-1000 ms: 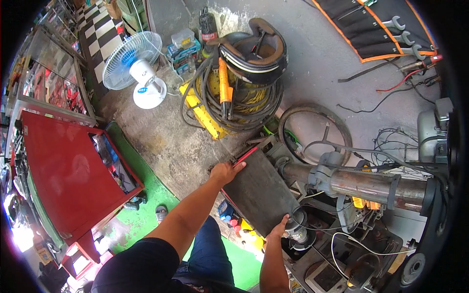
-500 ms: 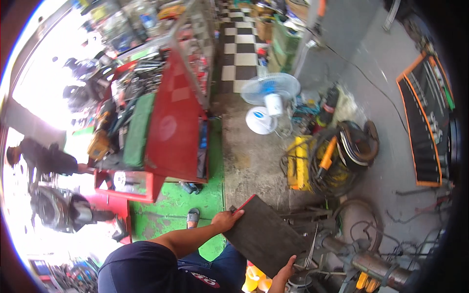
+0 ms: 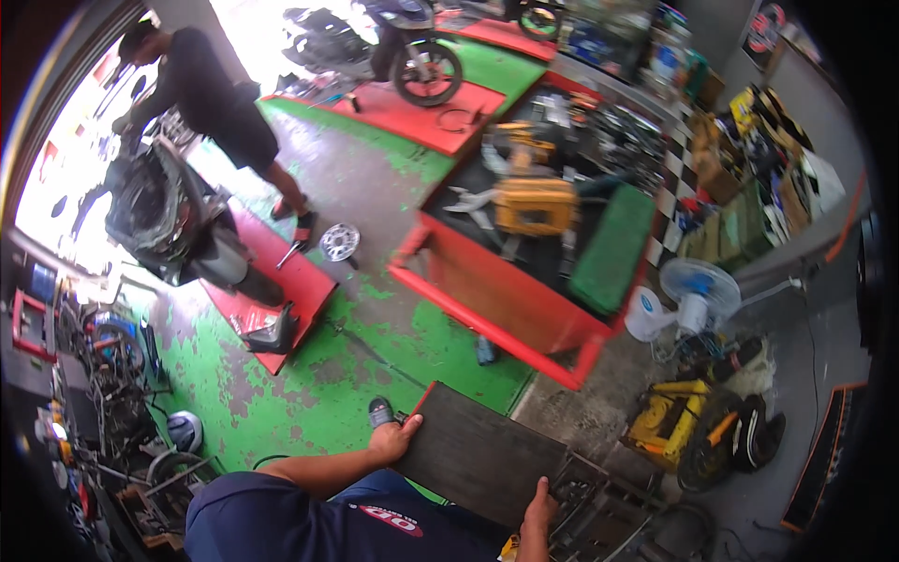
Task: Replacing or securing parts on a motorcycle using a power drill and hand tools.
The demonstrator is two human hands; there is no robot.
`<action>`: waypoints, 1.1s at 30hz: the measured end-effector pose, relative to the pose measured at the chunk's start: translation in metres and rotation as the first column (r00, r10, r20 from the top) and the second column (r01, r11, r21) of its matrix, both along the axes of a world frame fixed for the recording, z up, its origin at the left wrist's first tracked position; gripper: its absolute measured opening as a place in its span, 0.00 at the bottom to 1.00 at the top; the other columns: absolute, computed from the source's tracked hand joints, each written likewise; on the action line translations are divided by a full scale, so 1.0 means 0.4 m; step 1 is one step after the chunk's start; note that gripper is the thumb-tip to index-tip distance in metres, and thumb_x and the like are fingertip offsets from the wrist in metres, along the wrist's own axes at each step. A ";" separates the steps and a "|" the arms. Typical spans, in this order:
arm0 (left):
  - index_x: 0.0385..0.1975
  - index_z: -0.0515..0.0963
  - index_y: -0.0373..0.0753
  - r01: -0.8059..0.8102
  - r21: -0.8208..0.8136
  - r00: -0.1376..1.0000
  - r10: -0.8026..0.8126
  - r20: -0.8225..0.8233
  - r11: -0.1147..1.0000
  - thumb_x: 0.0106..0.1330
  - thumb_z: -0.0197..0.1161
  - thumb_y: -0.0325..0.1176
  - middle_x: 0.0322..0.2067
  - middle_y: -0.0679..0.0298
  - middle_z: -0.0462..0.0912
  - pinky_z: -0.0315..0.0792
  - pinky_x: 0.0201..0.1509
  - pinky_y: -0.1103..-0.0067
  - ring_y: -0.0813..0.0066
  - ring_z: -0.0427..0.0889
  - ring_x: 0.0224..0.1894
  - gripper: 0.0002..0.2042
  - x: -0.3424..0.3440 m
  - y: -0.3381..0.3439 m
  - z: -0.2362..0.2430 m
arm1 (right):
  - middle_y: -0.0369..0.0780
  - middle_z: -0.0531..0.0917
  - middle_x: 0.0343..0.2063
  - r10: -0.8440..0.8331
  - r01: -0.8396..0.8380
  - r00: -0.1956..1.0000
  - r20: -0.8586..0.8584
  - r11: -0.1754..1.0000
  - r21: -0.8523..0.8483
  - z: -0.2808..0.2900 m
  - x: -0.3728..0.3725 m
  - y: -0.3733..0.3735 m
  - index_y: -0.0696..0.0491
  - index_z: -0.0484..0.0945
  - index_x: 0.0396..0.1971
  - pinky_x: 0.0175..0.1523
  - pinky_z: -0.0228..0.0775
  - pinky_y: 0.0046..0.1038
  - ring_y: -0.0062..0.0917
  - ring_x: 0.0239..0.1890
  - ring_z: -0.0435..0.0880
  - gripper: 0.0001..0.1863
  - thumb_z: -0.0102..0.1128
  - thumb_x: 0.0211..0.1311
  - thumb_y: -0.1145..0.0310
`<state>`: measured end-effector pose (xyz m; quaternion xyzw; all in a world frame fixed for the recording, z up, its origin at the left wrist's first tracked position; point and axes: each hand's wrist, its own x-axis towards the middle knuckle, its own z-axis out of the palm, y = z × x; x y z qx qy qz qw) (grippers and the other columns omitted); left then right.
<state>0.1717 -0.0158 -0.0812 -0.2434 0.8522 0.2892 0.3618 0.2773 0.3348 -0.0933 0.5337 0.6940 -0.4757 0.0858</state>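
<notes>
Though broad, dark panel (image 3: 479, 453) between left hand (image 3: 395, 442) and right hand (image 3: 539, 511).

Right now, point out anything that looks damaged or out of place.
The green floor is worn in patches, baring grey. A silver wheel lies loose on it near a red platform, mounted on nothing, so it looks misplaced. The board in the left hand and right hand shows no clear damage.

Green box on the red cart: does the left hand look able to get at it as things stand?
Probably not: the left hand is holding the edge of the dark board, and the green box appears to sit out of reach, with a red-rimmed tray between them.
</notes>
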 end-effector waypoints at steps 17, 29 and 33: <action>0.31 0.81 0.23 -0.879 0.309 0.072 0.739 -0.669 0.365 0.78 0.55 0.61 0.28 0.58 0.83 0.75 0.39 0.70 0.72 0.77 0.32 0.36 0.248 -0.976 0.374 | 0.44 0.72 0.13 0.728 -0.877 0.411 -0.548 0.481 -0.019 0.245 -0.641 -1.194 0.60 0.74 0.16 0.31 0.65 0.40 0.28 0.20 0.73 0.36 0.62 0.70 0.40; 0.42 0.82 0.26 -0.484 0.650 -0.114 0.694 -0.711 0.586 0.83 0.48 0.54 0.38 0.57 0.87 0.75 0.47 0.72 0.72 0.81 0.38 0.30 -0.587 -1.177 0.571 | 0.32 0.75 0.20 0.420 -0.757 0.310 -0.853 0.652 0.046 0.558 -1.309 -1.260 0.58 0.79 0.29 0.31 0.63 0.30 0.17 0.26 0.70 0.21 0.63 0.73 0.53; 0.30 0.80 0.29 -0.581 0.376 0.155 0.552 -0.819 0.722 0.81 0.51 0.55 0.26 0.63 0.83 0.72 0.36 0.70 0.74 0.76 0.30 0.31 -0.874 -1.243 0.573 | 0.27 0.76 0.26 0.227 -0.653 0.386 -0.894 0.752 -0.091 0.603 -1.500 -1.257 0.56 0.79 0.32 0.36 0.62 0.25 0.14 0.30 0.69 0.16 0.59 0.76 0.59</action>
